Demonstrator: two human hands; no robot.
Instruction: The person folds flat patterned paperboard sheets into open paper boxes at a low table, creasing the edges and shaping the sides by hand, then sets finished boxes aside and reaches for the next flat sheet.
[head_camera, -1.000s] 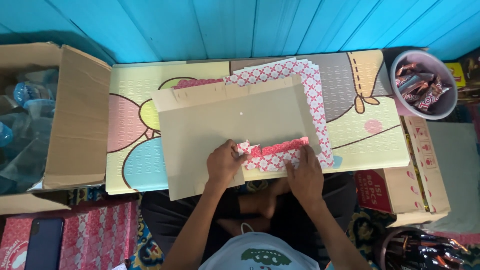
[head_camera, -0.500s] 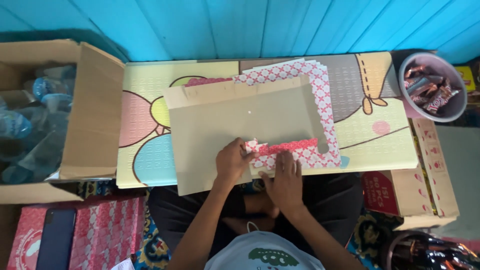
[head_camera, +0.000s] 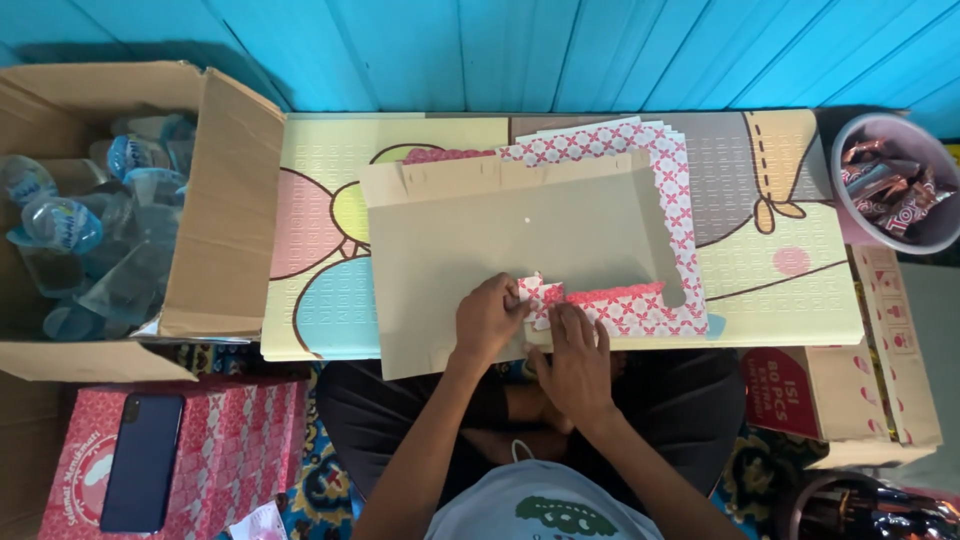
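Observation:
A flat unfolded cardboard box blank (head_camera: 480, 240), plain tan inside, lies on a pastel cartoon mat (head_camera: 780, 260). Its red-and-white patterned outer side shows along the top and right edges (head_camera: 675, 200). My left hand (head_camera: 487, 322) pinches a small patterned flap at the blank's near edge. My right hand (head_camera: 572, 362) presses beside it on the folded patterned strip (head_camera: 625, 305). Both hands touch the same near edge, close together.
A large open cardboard carton (head_camera: 225, 200) at the left holds several sealed water cups (head_camera: 60, 220). A grey bowl of wrapped snacks (head_camera: 890, 190) sits at the right. A dark phone (head_camera: 142, 460) lies on a red patterned box. A printed carton (head_camera: 850, 390) is lower right.
The camera view has shifted, so the scene sits further right. My hands stay on the near flap, working the fold; the right hand has slid slightly left along the strip.

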